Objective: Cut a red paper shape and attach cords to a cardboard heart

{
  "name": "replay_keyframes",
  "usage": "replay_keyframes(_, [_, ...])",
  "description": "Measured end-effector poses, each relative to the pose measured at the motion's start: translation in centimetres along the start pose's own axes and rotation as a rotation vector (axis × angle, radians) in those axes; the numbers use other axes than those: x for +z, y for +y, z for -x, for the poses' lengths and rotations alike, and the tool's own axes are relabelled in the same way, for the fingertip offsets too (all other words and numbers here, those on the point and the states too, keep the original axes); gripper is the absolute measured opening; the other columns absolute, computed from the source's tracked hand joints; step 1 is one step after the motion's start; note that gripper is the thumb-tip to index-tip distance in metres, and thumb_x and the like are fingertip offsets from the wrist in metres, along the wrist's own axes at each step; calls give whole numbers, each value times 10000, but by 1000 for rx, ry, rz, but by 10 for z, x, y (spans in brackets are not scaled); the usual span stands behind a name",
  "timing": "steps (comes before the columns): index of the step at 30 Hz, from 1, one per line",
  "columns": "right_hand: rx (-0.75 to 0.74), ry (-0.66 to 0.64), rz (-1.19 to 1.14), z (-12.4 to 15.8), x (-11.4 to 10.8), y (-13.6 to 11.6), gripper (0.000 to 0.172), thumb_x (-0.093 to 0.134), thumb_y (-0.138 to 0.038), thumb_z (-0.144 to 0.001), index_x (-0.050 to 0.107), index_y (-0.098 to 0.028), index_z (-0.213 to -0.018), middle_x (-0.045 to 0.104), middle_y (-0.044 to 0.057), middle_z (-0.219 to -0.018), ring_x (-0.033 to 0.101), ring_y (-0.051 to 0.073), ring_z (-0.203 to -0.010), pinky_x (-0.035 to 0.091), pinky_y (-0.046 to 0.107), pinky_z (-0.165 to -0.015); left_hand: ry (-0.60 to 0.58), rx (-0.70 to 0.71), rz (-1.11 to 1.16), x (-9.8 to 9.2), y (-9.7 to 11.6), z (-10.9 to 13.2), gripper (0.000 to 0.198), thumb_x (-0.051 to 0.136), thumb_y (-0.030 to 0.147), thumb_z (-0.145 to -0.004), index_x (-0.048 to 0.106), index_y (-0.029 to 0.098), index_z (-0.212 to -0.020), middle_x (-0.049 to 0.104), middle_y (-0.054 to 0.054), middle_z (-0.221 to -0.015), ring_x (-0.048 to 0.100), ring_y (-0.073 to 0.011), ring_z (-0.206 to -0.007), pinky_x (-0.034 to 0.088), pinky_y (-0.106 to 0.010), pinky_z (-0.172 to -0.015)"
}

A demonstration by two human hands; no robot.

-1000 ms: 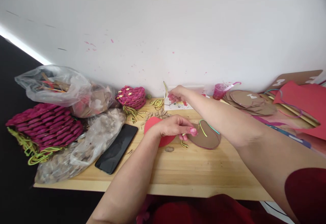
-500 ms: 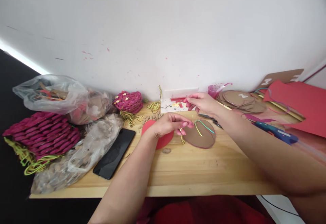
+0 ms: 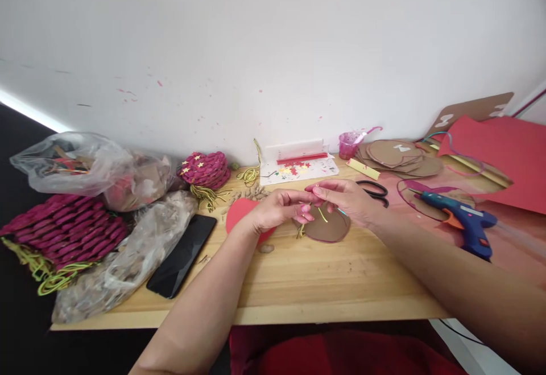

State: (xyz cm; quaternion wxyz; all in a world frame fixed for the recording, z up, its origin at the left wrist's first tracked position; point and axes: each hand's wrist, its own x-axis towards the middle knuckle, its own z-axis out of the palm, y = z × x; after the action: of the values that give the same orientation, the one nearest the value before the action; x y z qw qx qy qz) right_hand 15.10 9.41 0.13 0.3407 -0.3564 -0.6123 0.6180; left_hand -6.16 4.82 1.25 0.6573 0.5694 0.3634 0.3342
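My left hand [image 3: 284, 211] is closed in a pinch over the round cardboard disc [image 3: 326, 231], with a thin yellow cord [image 3: 301, 230] dangling below its fingers. Fingertip to fingertip with it, my right hand [image 3: 344, 198] is also pinched; whatever it grips is too small to make out. A cord with yellow [image 3: 323, 214] and teal parts lies on the disc, partly covered by the right hand. Beneath the left wrist rests a red heart-shaped piece [image 3: 239, 215], with one peanut shell [image 3: 267, 248] in front of it.
Black-handled scissors [image 3: 375, 192] and a blue glue gun [image 3: 473, 218] lie to the right, below stacked cardboard shapes [image 3: 394, 156]. A pink cup [image 3: 348, 145] and star confetti [image 3: 294, 169] stand behind. On the left are a phone [image 3: 183, 255], plastic bags [image 3: 72, 164] and magenta-painted shell pieces [image 3: 68, 227].
My right hand has come down and toward me until its fingertips meet those of my left hand. The camera view has shifted a little to the right.
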Motion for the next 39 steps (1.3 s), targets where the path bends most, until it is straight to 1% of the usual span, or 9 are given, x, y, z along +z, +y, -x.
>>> replay_keyframes(4, [10, 40, -73, 0, 0, 8, 292, 824, -473, -737, 800, -206, -852, 741, 54, -798, 636, 142, -678, 414, 234, -510, -6, -35, -25, 1, -1, -1, 459, 804, 381, -801, 741, 197, -1217, 771, -116, -986, 702, -154, -827, 563, -294, -788])
replay_keyframes(9, [-45, 72, -46, 0, -1, 3, 303, 806, -490, -745, 787, -192, -800, 732, 54, -752, 616, 134, -658, 425, 230, -516, 99, 8, 11, 7, 2, 0, 340, 791, 379, -811, 767, 162, -1071, 749, -120, -1130, 723, -139, -790, 578, -255, -730])
replay_keyframes(11, [-45, 115, -39, 1, -1, 0, 303, 812, -484, -732, 787, -192, -806, 726, 53, -748, 615, 135, -664, 413, 224, -500, 184, 6, 63, 8, 3, 0, 326, 803, 378, -796, 748, 153, -1025, 761, -103, -1047, 729, -142, -743, 585, -248, -684])
replay_keyframes(14, [-51, 178, -43, 0, 0, -1, 306, 830, -468, -704, 789, -189, -824, 710, 45, -752, 600, 128, -649, 376, 215, -461, 246, -64, 99, 10, 2, -1, 357, 829, 362, -765, 727, 141, -1026, 765, -85, -899, 720, -141, -681, 580, -235, -623])
replay_keyframes(18, [-77, 179, -50, 0, 0, 1, 321, 820, -479, -712, 785, -183, -829, 675, 24, -699, 567, 110, -609, 349, 209, -450, 248, -153, 61, 13, 2, -2, 315, 856, 353, -732, 754, 124, -924, 745, -65, -802, 693, -119, -651, 555, -203, -586])
replay_keyframes(25, [-92, 205, -97, 1, -1, -1, 338, 807, -503, -723, 785, -183, -828, 672, 14, -716, 543, 92, -588, 368, 218, -488, 246, -171, -5, 18, 6, 0, 293, 863, 371, -720, 764, 117, -828, 722, -54, -738, 653, -99, -599, 512, -193, -548])
replay_keyframes(33, [-41, 200, -238, 2, -1, -6, 306, 847, -463, -709, 762, -183, -798, 629, -11, -701, 546, 78, -574, 359, 200, -464, 249, -156, -7, 20, 7, 1, 295, 840, 383, -744, 752, 126, -860, 712, -38, -725, 638, -94, -572, 478, -183, -508])
replay_keyframes(36, [46, 148, -330, 2, -1, -6, 315, 813, -470, -773, 755, -186, -897, 644, -4, -745, 575, 82, -586, 374, 186, -454, 299, -109, 29, 20, 7, 0, 283, 833, 378, -756, 745, 131, -861, 707, -29, -706, 636, -89, -559, 468, -174, -497])
replay_keyframes(39, [139, 53, -366, 3, 2, -4, 363, 745, -534, -835, 738, -177, -901, 669, 21, -778, 572, 90, -577, 385, 190, -438, 343, -49, 37, 20, 7, 0, 284, 825, 379, -769, 741, 132, -881, 717, -34, -719, 654, -97, -586, 486, -178, -527])
